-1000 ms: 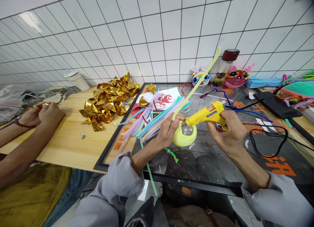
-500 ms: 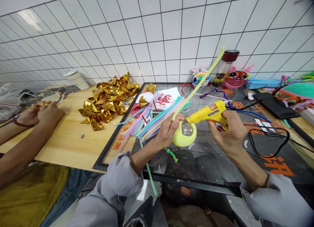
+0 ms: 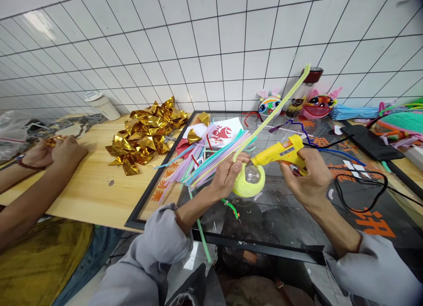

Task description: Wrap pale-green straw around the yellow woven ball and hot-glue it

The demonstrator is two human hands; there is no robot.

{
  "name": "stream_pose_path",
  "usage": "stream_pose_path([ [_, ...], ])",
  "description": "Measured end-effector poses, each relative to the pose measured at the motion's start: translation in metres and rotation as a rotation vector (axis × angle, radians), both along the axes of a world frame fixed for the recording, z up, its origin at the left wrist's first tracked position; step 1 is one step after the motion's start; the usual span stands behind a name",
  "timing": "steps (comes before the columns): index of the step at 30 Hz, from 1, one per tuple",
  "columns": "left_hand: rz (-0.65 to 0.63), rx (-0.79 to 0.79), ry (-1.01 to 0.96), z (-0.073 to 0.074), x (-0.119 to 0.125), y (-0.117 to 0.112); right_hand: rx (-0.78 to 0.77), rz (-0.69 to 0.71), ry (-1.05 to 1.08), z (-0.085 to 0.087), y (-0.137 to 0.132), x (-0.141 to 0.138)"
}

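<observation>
My left hand (image 3: 228, 174) is closed on a ball (image 3: 248, 187) wrapped in yellow pipe cleaner, with a clear bare patch on its upper side. From that hand a long yellow pipe cleaner (image 3: 274, 110) sticks up to the right. My right hand (image 3: 309, 178) grips a yellow hot glue gun (image 3: 280, 152), its nozzle pointing left at the ball's top edge beside my left fingers. Whether the nozzle touches the ball, I cannot tell.
A bundle of pastel pipe cleaners (image 3: 211, 163) lies left of the ball. Behind stand two animal-face balls and a bottle (image 3: 302, 94). A black cable (image 3: 360, 200) and phone (image 3: 372, 141) lie right. Gold foil pieces (image 3: 148, 130) and another person's hands (image 3: 54, 152) are left.
The free end of the yellow pipe cleaner has swung slightly to the right. Both my hands, the ball and the glue gun stay nearly in place.
</observation>
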State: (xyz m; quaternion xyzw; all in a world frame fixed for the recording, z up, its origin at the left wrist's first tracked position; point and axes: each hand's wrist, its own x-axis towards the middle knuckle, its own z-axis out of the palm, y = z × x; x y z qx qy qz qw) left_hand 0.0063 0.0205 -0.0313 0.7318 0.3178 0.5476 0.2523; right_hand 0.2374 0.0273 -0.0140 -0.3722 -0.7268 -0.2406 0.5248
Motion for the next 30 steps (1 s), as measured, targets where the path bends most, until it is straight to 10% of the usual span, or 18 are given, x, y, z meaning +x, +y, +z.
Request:
stream_pose_path([
  [30,-0.026,-0.009,-0.018,-0.0013,-0.0006,0.0002,0.006,-0.036,-0.003,-0.0013,-0.0002,0.0007],
])
